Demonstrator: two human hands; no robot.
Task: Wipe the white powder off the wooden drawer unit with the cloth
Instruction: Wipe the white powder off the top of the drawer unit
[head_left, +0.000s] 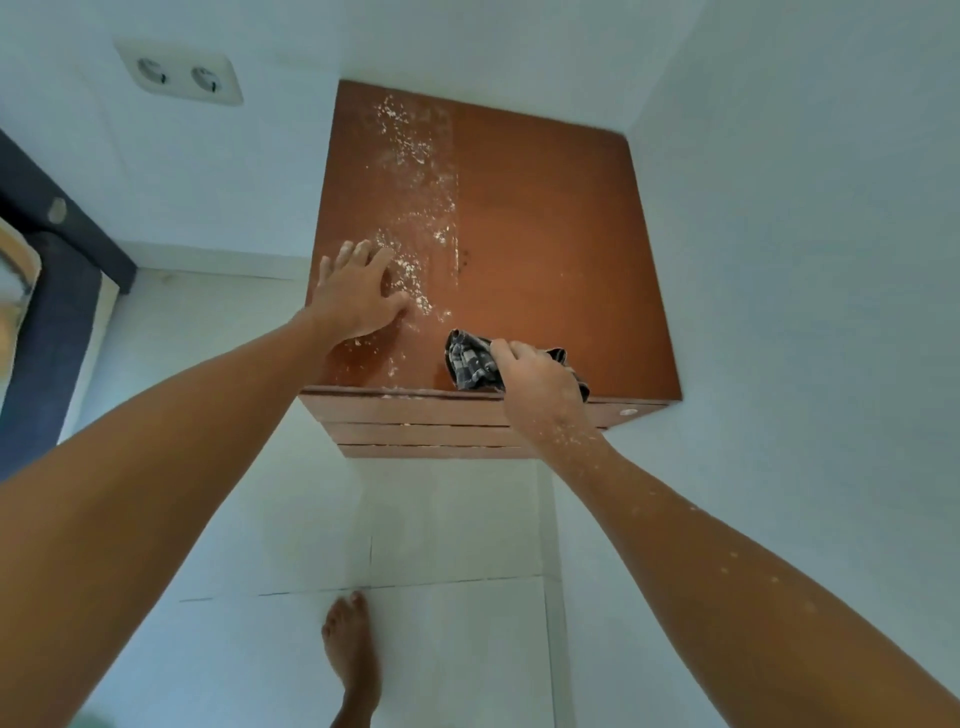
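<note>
Two bare hands work over one wooden drawer unit (545, 249) set into a white corner. The right hand (535, 379) is closed around a bunched dark checked cloth (470, 361) at the front edge of the top, right of the middle. The left hand (356, 296) lies spread, fingers apart, palm down near the front-left corner, holding nothing.

The white powder (415, 176) runs in one long band from the back edge to the front edge, left of centre; the right half of the top looks bare. The cloth sits just beside the band's near end, so most of the wiping appears yet to be done.

Risks, judged from here: the cloth is at the very lip, and a stroke toward the body would likely push powder over the front edge onto the drawer fronts (415, 423) and the tiled floor (441, 545) — some flecks already sit along that lip. The spread left hand rests at the band's margin and could smear or pick up powder. Specks cling to the right forearm (675, 519) and may drop back onto wiped wood.

Counted: one cloth, one drawer unit with about three slatted fronts showing, one small pale knob (628, 412) at the right, one double wall socket (179, 73) at upper left, one bare foot (350, 649) on the floor.
</note>
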